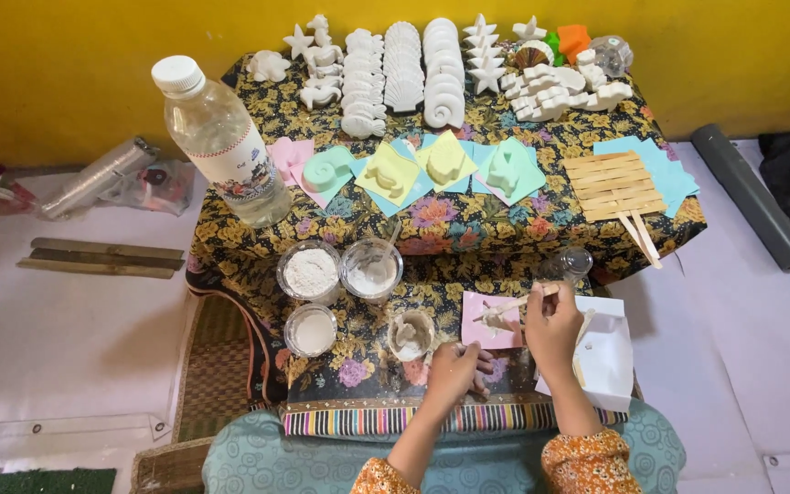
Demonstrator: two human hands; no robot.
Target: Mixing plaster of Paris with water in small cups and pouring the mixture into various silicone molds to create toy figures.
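My right hand [552,331] grips a thin wooden stick [521,301] whose tip rests on a small pink mould [488,319] holding white paste. My left hand [454,370] rests with curled fingers on the floral cloth just below the mould's near edge, pressing beside it. A small cup of white paste [411,335] stands left of the mould. Under my right wrist lies a white paper bag [607,357].
Tubs of white powder [309,271], a mixing tub [370,268] and another tub [311,329] stand at the left. A plastic water bottle [221,142], filled moulds on coloured papers [386,171], wooden sticks [613,184] and rows of white plaster casts [404,78] sit further back.
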